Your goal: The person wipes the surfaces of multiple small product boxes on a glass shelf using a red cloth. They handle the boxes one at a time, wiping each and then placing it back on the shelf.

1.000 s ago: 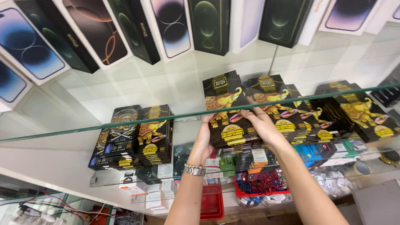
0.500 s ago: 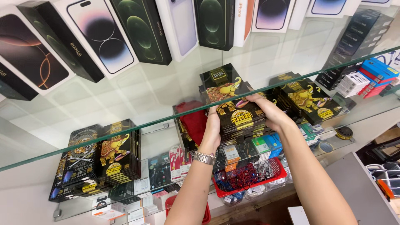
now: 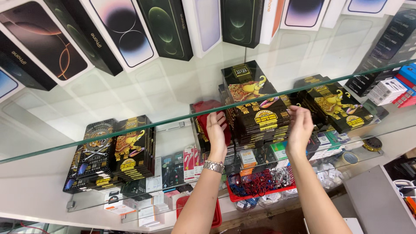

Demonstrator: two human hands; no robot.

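Both hands' grip is staying spread, left hand [image 3: 216, 130] and right hand [image 3: 299, 130] flanking the stack of black elephant-printed boxes [image 3: 255, 108] on the glass shelf [image 3: 130, 130], its long axis running away from the person, the two hands equally near.

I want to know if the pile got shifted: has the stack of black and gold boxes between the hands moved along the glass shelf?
Cannot tell. The camera swung, and the stack of black and gold boxes shows no clear shift against the glass shelf.
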